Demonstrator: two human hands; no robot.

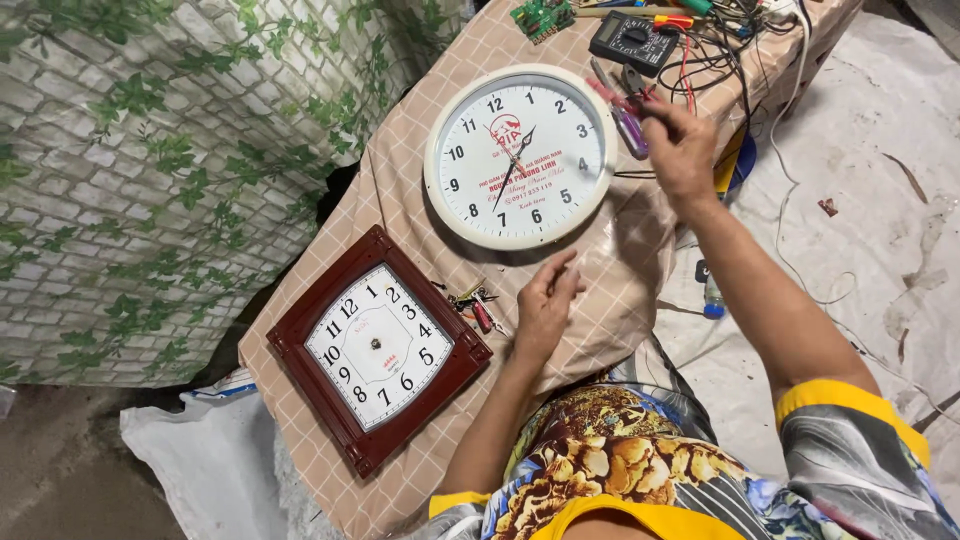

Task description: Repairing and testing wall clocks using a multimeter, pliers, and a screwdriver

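Two clocks on the bench, one tool in hand. Item first: a screwdriver (pixel 628 122) with a pink and purple see-through handle, pinched between the thumb and fingers of my right hand (pixel 680 152), its length slanting up and away from the fingertips, just past the right rim of the round white wall clock (pixel 519 156). I cannot tell which end points at the clock. My left hand (pixel 546 305) rests with fingers loosely curled and together on the checked tablecloth (pixel 400 470), holding nothing, just below that clock.

To the left of the left fingers: small pliers with red grips (pixel 478 305), then a square dark-red clock (pixel 378 347) whose hands appear to be missing. Beyond the right fingertips: a black multimeter (pixel 633 40), a green circuit board (pixel 541 17), tangled wires (pixel 722 50).

Handling note, my judgement: I would keep the pinch firm near the handle's middle and steady the white clock with the free hand before any tool meets it, since its glass face could mark.
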